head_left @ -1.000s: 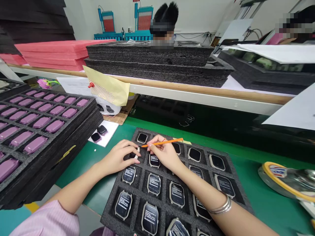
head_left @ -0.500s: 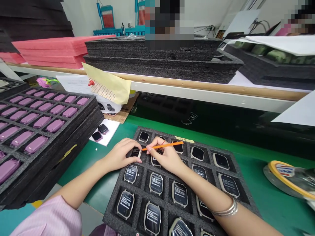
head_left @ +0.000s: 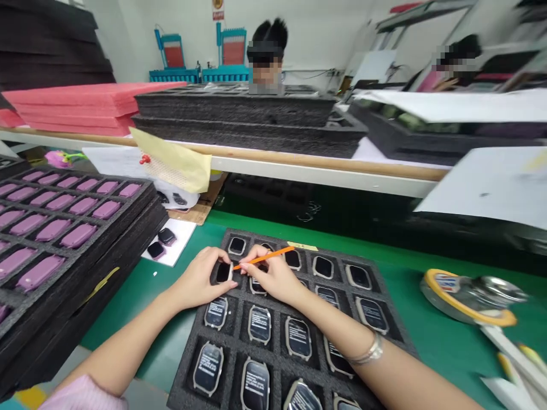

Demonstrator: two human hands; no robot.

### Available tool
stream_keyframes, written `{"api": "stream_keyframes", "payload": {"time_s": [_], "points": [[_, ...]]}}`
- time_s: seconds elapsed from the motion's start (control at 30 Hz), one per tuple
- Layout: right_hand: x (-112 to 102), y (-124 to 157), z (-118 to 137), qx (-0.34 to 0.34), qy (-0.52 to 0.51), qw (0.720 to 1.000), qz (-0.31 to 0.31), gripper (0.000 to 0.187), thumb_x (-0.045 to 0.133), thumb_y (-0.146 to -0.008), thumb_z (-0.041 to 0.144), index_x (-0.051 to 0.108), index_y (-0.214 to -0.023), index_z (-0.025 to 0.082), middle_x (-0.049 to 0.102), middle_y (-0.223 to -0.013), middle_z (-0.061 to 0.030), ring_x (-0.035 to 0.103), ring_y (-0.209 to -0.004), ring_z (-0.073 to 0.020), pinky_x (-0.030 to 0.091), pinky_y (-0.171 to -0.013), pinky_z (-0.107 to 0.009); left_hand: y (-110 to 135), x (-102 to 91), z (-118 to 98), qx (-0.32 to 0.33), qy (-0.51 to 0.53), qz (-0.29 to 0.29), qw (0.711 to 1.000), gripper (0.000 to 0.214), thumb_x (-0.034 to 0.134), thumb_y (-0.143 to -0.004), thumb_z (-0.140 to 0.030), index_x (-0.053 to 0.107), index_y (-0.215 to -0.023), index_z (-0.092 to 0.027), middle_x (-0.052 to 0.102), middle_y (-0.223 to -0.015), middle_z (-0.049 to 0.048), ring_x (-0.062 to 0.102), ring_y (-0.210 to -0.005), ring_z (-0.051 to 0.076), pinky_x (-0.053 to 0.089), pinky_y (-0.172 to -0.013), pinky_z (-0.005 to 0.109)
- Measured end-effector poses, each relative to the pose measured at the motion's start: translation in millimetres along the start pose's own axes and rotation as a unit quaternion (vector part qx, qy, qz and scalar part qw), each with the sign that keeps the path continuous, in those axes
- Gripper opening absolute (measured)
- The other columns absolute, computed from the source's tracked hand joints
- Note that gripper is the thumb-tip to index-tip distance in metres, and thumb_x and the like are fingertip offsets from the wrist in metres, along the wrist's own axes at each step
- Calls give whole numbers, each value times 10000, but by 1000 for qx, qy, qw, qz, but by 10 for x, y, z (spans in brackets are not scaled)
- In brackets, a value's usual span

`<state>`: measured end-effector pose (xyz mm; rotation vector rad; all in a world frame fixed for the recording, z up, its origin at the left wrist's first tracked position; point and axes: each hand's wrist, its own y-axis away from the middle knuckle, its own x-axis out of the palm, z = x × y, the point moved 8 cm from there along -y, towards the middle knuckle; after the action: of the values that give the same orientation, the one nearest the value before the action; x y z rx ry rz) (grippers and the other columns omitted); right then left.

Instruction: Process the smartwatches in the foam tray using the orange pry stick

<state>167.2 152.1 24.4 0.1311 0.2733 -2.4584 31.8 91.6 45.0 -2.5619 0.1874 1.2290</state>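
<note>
Pinching an orange pencil (head_left: 265,258) in our right hand (head_left: 271,274), we hold its tip at the 3 o'clock edge of the smartwatch (head_left: 223,272) our left hand (head_left: 197,280) grips between its fingers.

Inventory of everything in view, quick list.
Slim orange stick: one, orange, above tray.
Square smartwatches: over a dozen, silver frames, black screens, in tray pockets.
Black foam tray: one, black, front centre.
Green bench mat: one, green, under tray.
Mauve rectangular pads: many, mauve, in black foam, left.
Red foam sheets: one stack, red, on shelf.
Black foam trays: one stack, black, on shelf.
Yellow-rimmed round dish: one, right of tray.
Left hand: pinching a square smartwatch.
Right hand: holding the stick.
</note>
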Motion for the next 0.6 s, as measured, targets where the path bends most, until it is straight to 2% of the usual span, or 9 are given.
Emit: {"api": "stream_keyframes", "payload": {"time_s": [0.1,0.17,0.3,0.4,0.47,0.53,0.6], "points": [[2,-7,22,8,-19,1000,-4,130,696,-859,300,615,-811,209,693,-787,-11,687,-751,-176,536,-729,-326,6,8,-12,18,-13,-16,1000,236,646,-914,-375,535,-1037,-206,619,-1022,61,582,-982,261,490,-885,444],[-64,22,13,19,-36,999,-15,126,685,-881,292,607,-838,203,701,-782,-3,701,-750,-167,559,-724,-318,14,1,34,14,-18,-28,999,229,623,-930,-398,541,-1042,-217,630,-1042,55,594,-1005,256,498,-907,444],[-391,147,-80,32,-48,996,-65,146,681,-928,295,635,-930,156,694,-840,0,685,-761,-144,579,-740,-325,7,0,180,-9,-37,-27,999,328,605,-933,-489,575,-1156,-250,662,-1136,53,622,-1080,261,516,-964,459],[-662,206,-222,40,-52,992,-109,227,648,-965,340,654,-1074,141,693,-1002,-38,681,-848,-156,590,-775,-351,-24,-9,209,-1,-60,-40,997,373,604,-911,-541,613,-1156,-261,679,-1159,61,628,-1112,289,521,-989,498],[-768,200,-318,43,-61,989,-129,275,630,-976,357,641,-1153,148,684,-1089,-60,684,-906,-174,595,-794,-368,-41,18,183,19,-77,-42,996,357,603,-897,-552,638,-1146,-299,686,-1165,49,626,-1130,310,521,-1000,533],[-799,174,-383,39,-69,987,-139,288,631,-975,357,634,-1175,150,681,-1112,-65,685,-922,-179,597,-799,-373,-43,50,158,40,-95,-50,993,300,574,-904,-541,652,-1139,-372,687,-1187,22,619,-1158,331,514,-1005,588],[-778,153,-410,30,-72,986,-145,267,637,-972,351,643,-1144,146,686,-1076,-56,685,-893,-170,597,-783,-361,-33,66,152,69,-116,-79,988,279,541,-898,-526,658,-1127,-417,696,-1169,17,641,-1118,350,551,-935,611]]}}
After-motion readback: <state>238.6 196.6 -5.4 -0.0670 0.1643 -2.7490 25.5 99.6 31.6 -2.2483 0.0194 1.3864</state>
